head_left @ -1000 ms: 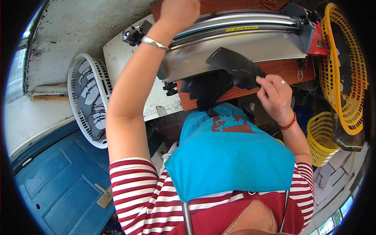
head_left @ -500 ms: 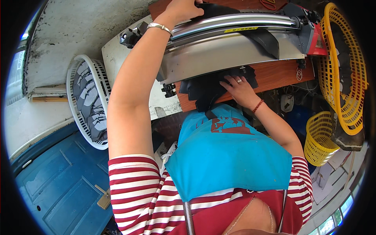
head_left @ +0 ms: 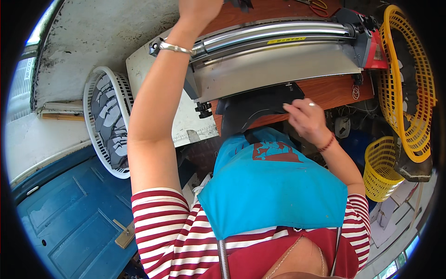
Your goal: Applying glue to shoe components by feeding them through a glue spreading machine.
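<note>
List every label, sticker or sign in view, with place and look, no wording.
Yellow label: narrow strip on the roller machine, along its upper bar.
Dark red print: blocky patch on the blue apron, near its top.
No screens or packages can be made out.

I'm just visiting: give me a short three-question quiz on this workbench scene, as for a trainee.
1. True or false: the right hand touches a dark flat piece under the roller machine.
2. What does the white basket hold? A) grey cut pieces B) scissors C) yellow cups
3. Fill in: the left hand reaches up past the machine, a ____ bangle on its wrist.

Key: 1 true; 2 A; 3 silver.
</note>
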Motion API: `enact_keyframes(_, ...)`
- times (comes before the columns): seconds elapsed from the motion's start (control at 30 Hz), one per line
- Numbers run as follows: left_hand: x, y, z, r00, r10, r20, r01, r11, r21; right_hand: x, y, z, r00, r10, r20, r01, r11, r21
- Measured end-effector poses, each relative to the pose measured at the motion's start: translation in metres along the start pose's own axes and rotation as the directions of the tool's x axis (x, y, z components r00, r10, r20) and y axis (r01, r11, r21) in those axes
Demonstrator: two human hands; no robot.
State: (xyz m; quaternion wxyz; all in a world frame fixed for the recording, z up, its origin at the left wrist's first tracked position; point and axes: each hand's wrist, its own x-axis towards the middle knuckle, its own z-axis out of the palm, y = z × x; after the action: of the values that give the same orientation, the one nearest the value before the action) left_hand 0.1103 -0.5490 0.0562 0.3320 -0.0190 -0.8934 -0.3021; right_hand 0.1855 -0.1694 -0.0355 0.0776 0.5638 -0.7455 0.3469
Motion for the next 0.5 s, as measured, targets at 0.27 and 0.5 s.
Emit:
enact_keyframes(0.27, -0.042, -0.015, 0.067, 0.720, -0.359, 0.594, 0.182, 0.923, 0.338, 0.034, 0.023, -0.034, 0.990, 0.083, -0.116, -0.126, 0.887, -0.444)
enact_keyframes(0.5, -0.033, 0.003, 0.065, 0.652, -0.405, 0.641, 0.219, 0.910, 0.351, 0.027, 0.036, -0.016, 0.992, 0.122, -0.030, -0.122, 0.882, -0.455)
